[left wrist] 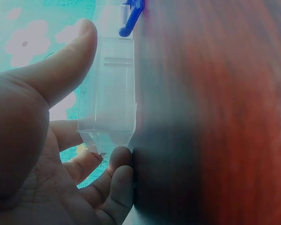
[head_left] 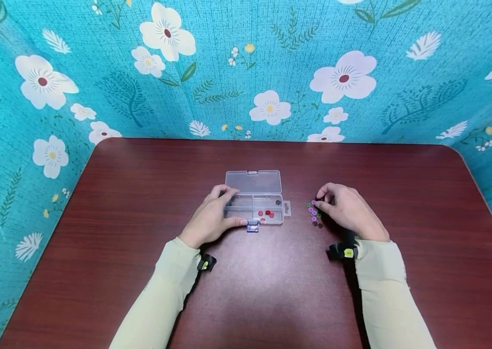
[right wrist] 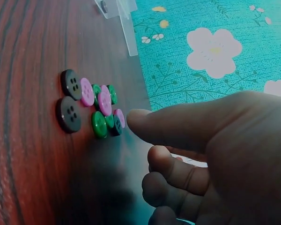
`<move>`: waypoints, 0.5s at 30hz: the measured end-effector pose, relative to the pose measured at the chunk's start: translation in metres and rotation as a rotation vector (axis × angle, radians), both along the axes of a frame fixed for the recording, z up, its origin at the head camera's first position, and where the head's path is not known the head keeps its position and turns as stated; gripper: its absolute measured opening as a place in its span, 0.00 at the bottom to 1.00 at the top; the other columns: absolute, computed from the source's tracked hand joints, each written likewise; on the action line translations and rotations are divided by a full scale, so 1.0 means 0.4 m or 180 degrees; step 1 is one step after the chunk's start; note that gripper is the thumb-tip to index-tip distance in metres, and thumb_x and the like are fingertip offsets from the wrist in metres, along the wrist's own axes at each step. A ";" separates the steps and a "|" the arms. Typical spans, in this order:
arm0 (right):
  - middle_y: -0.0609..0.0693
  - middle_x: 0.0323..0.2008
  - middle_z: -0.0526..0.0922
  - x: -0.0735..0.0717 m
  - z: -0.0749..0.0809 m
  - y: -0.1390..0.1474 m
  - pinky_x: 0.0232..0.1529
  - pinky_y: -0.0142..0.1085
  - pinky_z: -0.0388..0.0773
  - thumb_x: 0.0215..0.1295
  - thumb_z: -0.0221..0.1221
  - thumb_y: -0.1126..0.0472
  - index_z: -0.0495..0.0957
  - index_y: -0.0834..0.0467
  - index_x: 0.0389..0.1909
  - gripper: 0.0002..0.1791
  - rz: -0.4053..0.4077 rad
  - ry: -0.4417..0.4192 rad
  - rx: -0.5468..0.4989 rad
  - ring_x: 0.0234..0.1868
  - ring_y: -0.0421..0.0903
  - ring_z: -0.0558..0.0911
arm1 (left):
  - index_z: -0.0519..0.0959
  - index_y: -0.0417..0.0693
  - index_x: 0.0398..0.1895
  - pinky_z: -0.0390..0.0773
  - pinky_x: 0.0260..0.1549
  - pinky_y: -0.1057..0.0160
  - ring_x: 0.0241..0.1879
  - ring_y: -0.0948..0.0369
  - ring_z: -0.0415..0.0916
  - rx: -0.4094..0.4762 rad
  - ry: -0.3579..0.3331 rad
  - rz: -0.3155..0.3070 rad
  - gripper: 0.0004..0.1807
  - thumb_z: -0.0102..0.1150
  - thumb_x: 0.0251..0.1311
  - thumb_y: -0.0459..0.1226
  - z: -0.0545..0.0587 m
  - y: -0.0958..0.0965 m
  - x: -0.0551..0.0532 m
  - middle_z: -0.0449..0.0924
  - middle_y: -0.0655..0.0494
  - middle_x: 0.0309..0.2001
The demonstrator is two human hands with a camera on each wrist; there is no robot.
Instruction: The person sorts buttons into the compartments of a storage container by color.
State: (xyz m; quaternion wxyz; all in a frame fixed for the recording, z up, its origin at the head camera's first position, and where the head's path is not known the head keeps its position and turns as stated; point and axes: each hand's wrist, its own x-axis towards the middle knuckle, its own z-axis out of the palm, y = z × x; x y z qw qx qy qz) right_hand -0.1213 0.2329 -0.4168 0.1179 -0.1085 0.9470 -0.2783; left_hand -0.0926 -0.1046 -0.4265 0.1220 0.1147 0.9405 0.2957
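From the head view we see a clear plastic box (head_left: pixel 241 214) on the table (head_left: pixel 272 271), its lid (head_left: pixel 253 182) open at the back, dividers crossing its inside; red buttons (head_left: pixel 268 213) lie in the near right compartment, a dark button (head_left: pixel 278 202) in the far right one; just beyond the box's right end we find the loose buttons (head_left: pixel 314 213), purple, green and dark, clustered; the left hand (head_left: pixel 213 215) spans the box's left end, and the right hand (head_left: pixel 348 208) is over the cluster.

In the left wrist view we get the box's translucent side wall and the blue latch (left wrist: pixel 132 18) jutting from it; the thumb lies along that wall while the other fingers curl at the end, bracketing the corner.

The right wrist view gives us four holes in each of two dark buttons; the thumb is just beside a pink-looking one, slightly apart from the loosely bent fingers; we see nothing gripped, though the index fingertip is hidden.
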 end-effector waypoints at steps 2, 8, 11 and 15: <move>0.48 0.29 0.77 0.001 -0.002 0.001 0.33 0.40 0.69 0.68 0.63 0.59 0.79 0.56 0.42 0.06 -0.0011 -0.0062 0.0007 0.29 0.45 0.73 | 0.67 0.49 0.74 0.69 0.62 0.49 0.66 0.49 0.64 0.0006 0.0002 -0.0008 0.43 0.71 0.58 0.54 -0.001 0.001 0.000 0.60 0.49 0.70; 0.48 0.30 0.77 0.004 -0.008 0.005 0.33 0.40 0.68 0.68 0.63 0.60 0.79 0.56 0.41 0.05 -0.0044 -0.0077 -0.0013 0.30 0.45 0.73 | 0.67 0.49 0.74 0.69 0.62 0.49 0.66 0.49 0.64 0.0011 0.0010 -0.0016 0.43 0.71 0.58 0.53 0.000 0.002 0.000 0.60 0.49 0.70; 0.48 0.29 0.76 0.002 -0.010 0.007 0.33 0.40 0.68 0.68 0.63 0.61 0.79 0.55 0.40 0.04 -0.0056 -0.0011 -0.0018 0.30 0.45 0.73 | 0.67 0.49 0.74 0.69 0.62 0.49 0.66 0.49 0.64 -0.0017 0.0005 -0.0003 0.43 0.71 0.58 0.54 0.002 0.002 0.001 0.60 0.49 0.70; 0.48 0.29 0.76 -0.002 -0.011 0.009 0.33 0.40 0.68 0.69 0.62 0.61 0.79 0.54 0.40 0.02 -0.0059 0.0027 -0.0001 0.29 0.45 0.73 | 0.67 0.50 0.74 0.69 0.62 0.48 0.66 0.49 0.64 -0.0036 -0.0009 0.0017 0.43 0.71 0.58 0.54 0.004 0.002 0.002 0.60 0.49 0.70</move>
